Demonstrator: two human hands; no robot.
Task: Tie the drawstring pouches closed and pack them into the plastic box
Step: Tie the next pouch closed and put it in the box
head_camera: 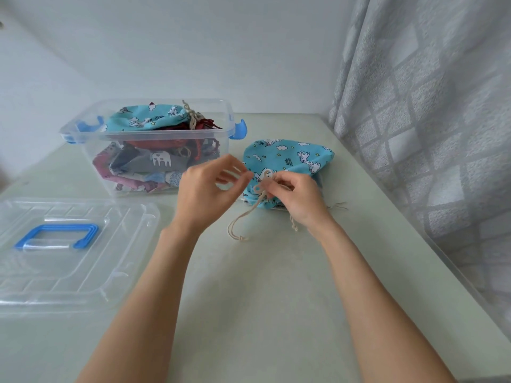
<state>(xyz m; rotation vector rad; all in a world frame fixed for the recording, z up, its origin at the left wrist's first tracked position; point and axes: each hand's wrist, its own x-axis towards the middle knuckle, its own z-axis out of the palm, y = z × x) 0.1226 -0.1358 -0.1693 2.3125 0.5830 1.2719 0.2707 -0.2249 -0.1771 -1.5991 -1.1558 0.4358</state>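
Observation:
A turquoise unicorn-print drawstring pouch (290, 158) lies on the table right of the clear plastic box (83, 136). Its gathered mouth faces me, and a cream drawstring (243, 219) trails from it toward me. My right hand (298, 197) pinches a loop of that drawstring at the mouth. My left hand (204, 189) hovers just left of the loop, fingers spread and blurred, and I cannot tell whether it touches the cord. The box holds several pouches, with another turquoise pouch (143, 118) on top.
The box's clear lid (69, 266) with a blue handle lies flat at the near left. Blue latches stick out at both ends of the box. A patterned grey curtain (431, 106) hangs along the table's right edge.

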